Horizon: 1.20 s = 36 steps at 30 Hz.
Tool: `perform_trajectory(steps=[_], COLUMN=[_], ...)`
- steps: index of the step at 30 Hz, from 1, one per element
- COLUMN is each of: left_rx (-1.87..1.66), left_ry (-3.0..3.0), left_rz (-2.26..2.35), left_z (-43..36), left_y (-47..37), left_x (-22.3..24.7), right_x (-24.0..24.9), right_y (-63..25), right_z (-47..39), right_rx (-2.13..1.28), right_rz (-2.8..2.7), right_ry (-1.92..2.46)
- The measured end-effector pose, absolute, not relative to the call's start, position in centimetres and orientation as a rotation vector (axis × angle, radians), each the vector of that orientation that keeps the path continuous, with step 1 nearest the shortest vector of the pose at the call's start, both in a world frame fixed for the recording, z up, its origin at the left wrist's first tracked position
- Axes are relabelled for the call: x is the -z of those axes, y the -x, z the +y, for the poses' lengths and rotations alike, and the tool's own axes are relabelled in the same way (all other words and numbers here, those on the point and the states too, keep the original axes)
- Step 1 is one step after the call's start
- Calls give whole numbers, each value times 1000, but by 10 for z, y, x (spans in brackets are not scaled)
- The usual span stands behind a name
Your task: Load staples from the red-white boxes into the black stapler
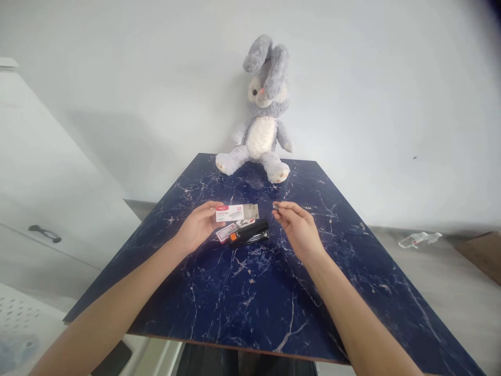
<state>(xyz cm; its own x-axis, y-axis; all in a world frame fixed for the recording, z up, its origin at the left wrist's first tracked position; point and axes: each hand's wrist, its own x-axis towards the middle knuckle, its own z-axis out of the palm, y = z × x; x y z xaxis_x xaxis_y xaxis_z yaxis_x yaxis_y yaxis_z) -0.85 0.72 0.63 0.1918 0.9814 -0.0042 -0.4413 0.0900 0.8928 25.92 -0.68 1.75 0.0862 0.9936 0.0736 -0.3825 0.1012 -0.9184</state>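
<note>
A small white and red staple box (229, 213) is held level in my left hand (199, 224), its end flap sticking out to the right. My right hand (298, 224) is closed in a pinch on a small grey strip of staples (275, 207), a short way right of the box and apart from it. Just below the box, a black stapler (250, 231) with an orange part lies on the table. Partly under the stapler is a white and red packet (226, 233); the box and stapler hide some of it.
The dark blue marble-patterned table (242, 297) stands against a wall. A grey plush rabbit (261, 136) sits at its far edge. To the left is a white cabinet (39, 183). A clear plastic item (418, 239) and a cardboard box (481, 256) lie on the floor at right.
</note>
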Motion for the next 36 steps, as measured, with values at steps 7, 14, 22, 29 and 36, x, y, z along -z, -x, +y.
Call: perform_trajectory(steps=[7, 14, 22, 29, 36], left_rx=[-1144, -1097, -1092, -1129, -1200], left_ry=[-996, -1053, -1090, -1108, -1110], left_rz=[667, 722, 731, 787, 834], left_z=[-3, -7, -8, -8, 1], left_y=[2, -3, -8, -11, 0], left_x=[-8, -6, -2, -4, -11], right_x=[-15, -20, -23, -18, -16], right_y=[-243, -246, -243, -244, -257], right_z=[-20, -21, -24, -20, -13], right_rx=[-1363, -1199, -983, -1210, -1006], right_rz=[-1157, -1290, -1441, -1410, -1387], right_ry=[1002, 1123, 1150, 1065, 1178])
